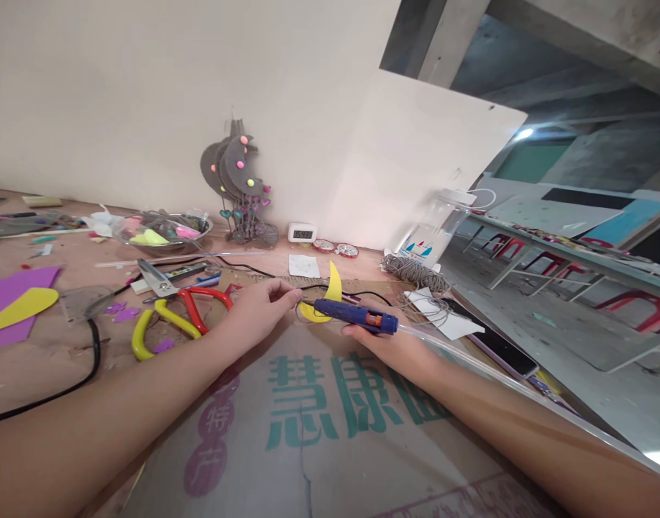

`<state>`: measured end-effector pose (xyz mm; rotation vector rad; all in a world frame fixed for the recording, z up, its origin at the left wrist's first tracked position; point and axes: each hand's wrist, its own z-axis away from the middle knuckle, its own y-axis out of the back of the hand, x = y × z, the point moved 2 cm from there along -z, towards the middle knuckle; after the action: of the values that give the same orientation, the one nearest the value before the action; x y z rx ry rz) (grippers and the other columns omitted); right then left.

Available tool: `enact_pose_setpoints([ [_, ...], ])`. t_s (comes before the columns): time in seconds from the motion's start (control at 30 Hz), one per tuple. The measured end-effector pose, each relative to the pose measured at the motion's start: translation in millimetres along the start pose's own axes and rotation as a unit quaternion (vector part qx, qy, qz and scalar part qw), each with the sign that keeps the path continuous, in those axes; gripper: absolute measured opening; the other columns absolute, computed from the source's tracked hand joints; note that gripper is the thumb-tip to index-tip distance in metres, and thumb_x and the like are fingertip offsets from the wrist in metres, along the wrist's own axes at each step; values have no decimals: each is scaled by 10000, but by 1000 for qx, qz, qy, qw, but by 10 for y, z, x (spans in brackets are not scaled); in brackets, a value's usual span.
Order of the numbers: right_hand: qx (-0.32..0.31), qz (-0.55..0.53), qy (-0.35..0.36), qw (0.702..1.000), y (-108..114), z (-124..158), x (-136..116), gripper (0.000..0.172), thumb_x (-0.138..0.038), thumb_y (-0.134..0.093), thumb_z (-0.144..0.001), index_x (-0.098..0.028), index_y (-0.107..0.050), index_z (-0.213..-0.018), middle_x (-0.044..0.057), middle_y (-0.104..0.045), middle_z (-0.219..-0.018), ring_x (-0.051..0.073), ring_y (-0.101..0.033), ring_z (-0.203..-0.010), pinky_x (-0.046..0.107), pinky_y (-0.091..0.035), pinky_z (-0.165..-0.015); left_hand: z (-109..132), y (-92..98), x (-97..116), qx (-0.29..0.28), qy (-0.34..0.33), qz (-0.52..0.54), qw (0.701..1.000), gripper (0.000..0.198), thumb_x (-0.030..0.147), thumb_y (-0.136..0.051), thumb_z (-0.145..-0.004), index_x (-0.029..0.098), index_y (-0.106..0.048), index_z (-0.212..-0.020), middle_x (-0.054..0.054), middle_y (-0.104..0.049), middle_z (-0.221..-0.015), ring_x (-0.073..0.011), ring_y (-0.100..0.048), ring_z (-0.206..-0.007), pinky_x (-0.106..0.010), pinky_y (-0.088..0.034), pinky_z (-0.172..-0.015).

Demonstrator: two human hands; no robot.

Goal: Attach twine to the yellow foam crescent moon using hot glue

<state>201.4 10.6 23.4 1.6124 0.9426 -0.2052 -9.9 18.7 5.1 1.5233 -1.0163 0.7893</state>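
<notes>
In the head view my right hand (389,344) grips a blue hot glue gun (351,314), its nozzle pointing left. A long clear glue stick (481,370) runs out of its back end to the lower right. Beyond the nozzle lies a yellow crescent cutout (334,280), partly hidden by the gun. My left hand (262,306) is closed in a pinch just left of the nozzle. A thin dark loop shows by its fingertips, but what the fingers hold is too small to make out. Both hands are above a printed cardboard sheet (244,446).
Yellow-and-red-handled scissors (168,313) lie left, near purple foam (25,338). Behind stand a bowl of pompoms (162,234), a grey crescent ornament (236,173), a digital clock (302,232) and a plastic jug (435,226). Grey cord (413,272) and a phone (497,345) lie right.
</notes>
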Motion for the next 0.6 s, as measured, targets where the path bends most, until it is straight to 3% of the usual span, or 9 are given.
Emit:
enact_pose_setpoints([
  [0.23,5,-5,-9,1000,12,-11,-25,280,-425,-611,-711,-192,-625,-867,27,-633,-806,181,-568,-761,261,-422,-649,0,-2,-3,-3,-7,-5,1000,265,428,-500,-753,181,-582,-708,21,-604,-684,-140,-524,-667,-222,-361,-605],
  [0.37,-6,-49,-14,999,3,-17,81,296,-456,-568,-740,-188,-605,-861,16,-618,-775,156,-551,-695,250,-421,-610,-11,-7,-34,7,-15,14,1000,276,434,-504,-745,175,-592,-711,16,-607,-685,-139,-518,-645,-221,-361,-577],
  [0.6,21,-126,-8,992,134,-106,206,389,-481,-406,-836,-171,-562,-661,24,-585,-675,131,-520,-629,250,-417,-605,-30,-26,-58,15,-17,20,1000,277,432,-517,-721,169,-601,-721,11,-589,-653,-130,-496,-595,-219,-339,-524],
])
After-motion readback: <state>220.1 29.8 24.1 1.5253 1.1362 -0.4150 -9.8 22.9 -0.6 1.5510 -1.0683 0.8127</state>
